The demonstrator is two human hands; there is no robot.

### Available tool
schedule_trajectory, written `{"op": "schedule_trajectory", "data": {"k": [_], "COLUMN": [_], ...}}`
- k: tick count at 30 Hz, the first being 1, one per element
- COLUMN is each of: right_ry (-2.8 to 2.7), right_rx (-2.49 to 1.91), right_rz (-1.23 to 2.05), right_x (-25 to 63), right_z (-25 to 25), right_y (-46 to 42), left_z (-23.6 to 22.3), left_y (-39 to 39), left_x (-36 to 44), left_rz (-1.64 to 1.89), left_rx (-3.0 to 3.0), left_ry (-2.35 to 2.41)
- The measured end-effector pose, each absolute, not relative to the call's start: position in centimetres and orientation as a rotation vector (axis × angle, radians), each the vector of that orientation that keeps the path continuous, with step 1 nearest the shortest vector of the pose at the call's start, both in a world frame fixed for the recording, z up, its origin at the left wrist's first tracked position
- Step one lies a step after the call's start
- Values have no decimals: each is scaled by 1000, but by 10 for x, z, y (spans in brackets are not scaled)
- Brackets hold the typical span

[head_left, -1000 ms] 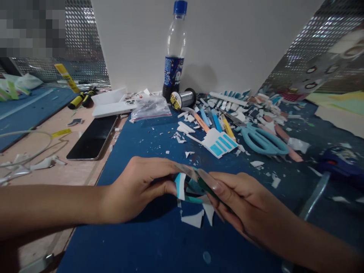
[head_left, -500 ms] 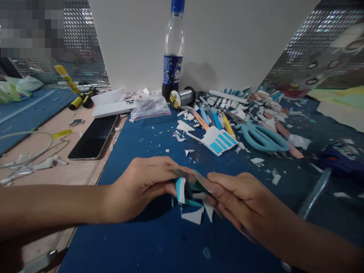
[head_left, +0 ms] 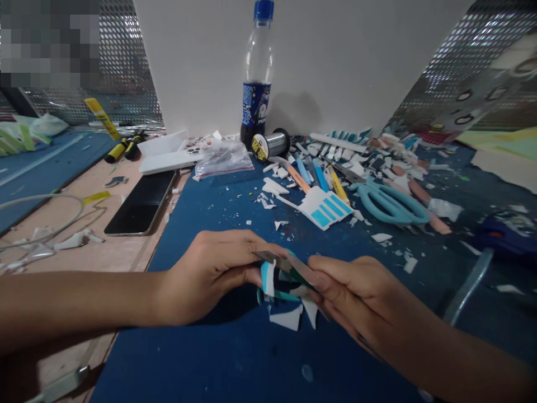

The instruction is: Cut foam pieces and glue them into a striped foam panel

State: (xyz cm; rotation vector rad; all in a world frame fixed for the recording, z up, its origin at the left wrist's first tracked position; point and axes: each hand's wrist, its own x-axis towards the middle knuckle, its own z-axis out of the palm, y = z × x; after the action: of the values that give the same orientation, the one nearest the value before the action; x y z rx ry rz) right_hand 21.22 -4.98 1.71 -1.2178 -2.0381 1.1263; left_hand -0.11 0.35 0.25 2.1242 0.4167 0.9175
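My left hand (head_left: pixel 212 280) is closed, its thumb and fingers pinching a small white and blue foam piece (head_left: pixel 267 280). From the right, my right hand (head_left: pixel 363 296) grips a craft knife (head_left: pixel 300 271) with a green part on its handle. The knife's blade (head_left: pixel 271 257) points left and lies across the top of the piece, close to my left fingertips. Fingers hide much of the knife's handle and part of the piece. Below the hands, white offcuts (head_left: pixel 287 319) with pointed corners show on the blue mat (head_left: pixel 210 358).
A cola bottle (head_left: pixel 257 67) stands behind a wire spool (head_left: pixel 271 145). Blue-handled scissors (head_left: pixel 390 204), a striped white-and-blue cutout (head_left: pixel 323 207) and many scraps lie beyond my hands. A phone (head_left: pixel 140 204) rests at left. A dark blue tool (head_left: pixel 509 238), perhaps a glue gun, is at right.
The view has shifted slightly, so the background sits a little further right. Both hands keep nearly the same pose, with the knife blade still against the foam piece.
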Motion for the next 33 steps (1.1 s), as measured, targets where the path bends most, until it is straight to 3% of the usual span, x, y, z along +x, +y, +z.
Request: {"op": "schedule_trajectory", "data": {"k": [29, 33], "right_ry": [-1780, -1712], "right_rx": [-1345, -1438], "right_rz": [1760, 2001], "right_x": [211, 214], "right_z": [25, 31], "right_y": [-49, -47], "left_z": [8, 8], "left_y": [7, 7], "left_x": [-1, -2], "left_rz": [677, 683], "left_rx": [2235, 2221], "left_ry": [341, 348]}}
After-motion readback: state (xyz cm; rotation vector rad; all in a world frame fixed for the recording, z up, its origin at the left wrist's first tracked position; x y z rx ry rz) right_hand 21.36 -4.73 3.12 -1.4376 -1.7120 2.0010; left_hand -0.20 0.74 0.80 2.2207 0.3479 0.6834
